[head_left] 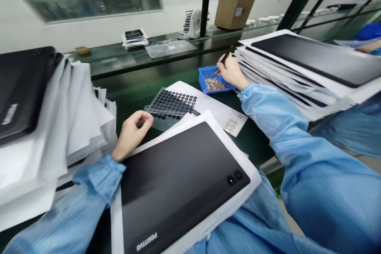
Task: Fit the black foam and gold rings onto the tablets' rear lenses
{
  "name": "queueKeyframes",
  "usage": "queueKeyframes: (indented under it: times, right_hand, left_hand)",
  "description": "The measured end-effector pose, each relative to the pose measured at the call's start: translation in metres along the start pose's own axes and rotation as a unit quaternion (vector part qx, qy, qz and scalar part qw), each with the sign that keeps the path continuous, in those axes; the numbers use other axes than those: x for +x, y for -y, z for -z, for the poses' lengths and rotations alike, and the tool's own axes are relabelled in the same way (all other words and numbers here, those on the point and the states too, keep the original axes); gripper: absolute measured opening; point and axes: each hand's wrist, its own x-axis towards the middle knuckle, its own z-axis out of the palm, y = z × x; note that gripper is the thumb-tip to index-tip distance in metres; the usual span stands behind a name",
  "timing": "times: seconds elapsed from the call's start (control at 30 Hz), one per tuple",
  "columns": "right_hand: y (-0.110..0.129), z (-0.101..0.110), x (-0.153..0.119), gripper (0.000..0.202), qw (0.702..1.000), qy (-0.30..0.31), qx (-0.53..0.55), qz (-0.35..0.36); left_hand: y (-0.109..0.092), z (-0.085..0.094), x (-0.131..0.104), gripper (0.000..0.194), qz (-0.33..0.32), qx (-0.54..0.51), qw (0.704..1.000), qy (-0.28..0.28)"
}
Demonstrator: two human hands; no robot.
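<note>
Tablet (pixel 178 182), flat black rectangle, back-up on white sheet (pixel 116 222), work seemingly unfinished, small tan parts (pixel 214 84) left in blue plastic tray (pixel 202 79); right grip (pixel 232 72) pinching slim dark tool (pixel 226 56), left grip (pixel 133 131) curled beside clear plastic film (pixel 166 113), its hold beyond my telling.

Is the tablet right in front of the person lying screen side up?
No, the tablet has its back facing up, with two round camera lenses and white lettering showing.
</note>
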Motion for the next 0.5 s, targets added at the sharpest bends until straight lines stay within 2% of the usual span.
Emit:
queueKeyframes:
  times: [0.1, 0.2, 0.27, 0.33, 0.43, 0.5]
  right_hand:
    - [-0.016, -0.009, 0.006, 0.013, 0.998, 0.031, -0.034, -0.035]
    - [-0.008, -0.008, 0.003, 0.008, 0.998, 0.031, -0.049, 0.001]
    - [0.016, -0.014, 0.000, 0.009, 0.995, 0.046, -0.051, 0.070]
    - [0.051, -0.029, -0.008, 0.009, 0.980, 0.097, -0.065, 0.163]
    - [0.111, -0.060, -0.030, 0.012, 0.923, 0.248, -0.093, 0.279]
    - [0.138, -0.079, -0.046, 0.013, 0.890, 0.329, -0.101, 0.300]
  left_hand:
    - [0.020, -0.009, 0.011, 0.007, 0.068, 0.016, 0.994, -0.082]
    - [0.034, -0.017, 0.016, 0.015, 0.121, 0.050, 0.982, -0.139]
    - [0.039, -0.020, 0.016, 0.025, 0.148, 0.077, 0.974, -0.151]
    - [0.038, -0.022, 0.015, 0.031, 0.166, 0.104, 0.970, -0.143]
    - [0.034, -0.021, 0.014, 0.028, 0.175, 0.135, 0.969, -0.114]
    - [0.031, -0.019, 0.014, 0.022, 0.178, 0.145, 0.968, -0.096]
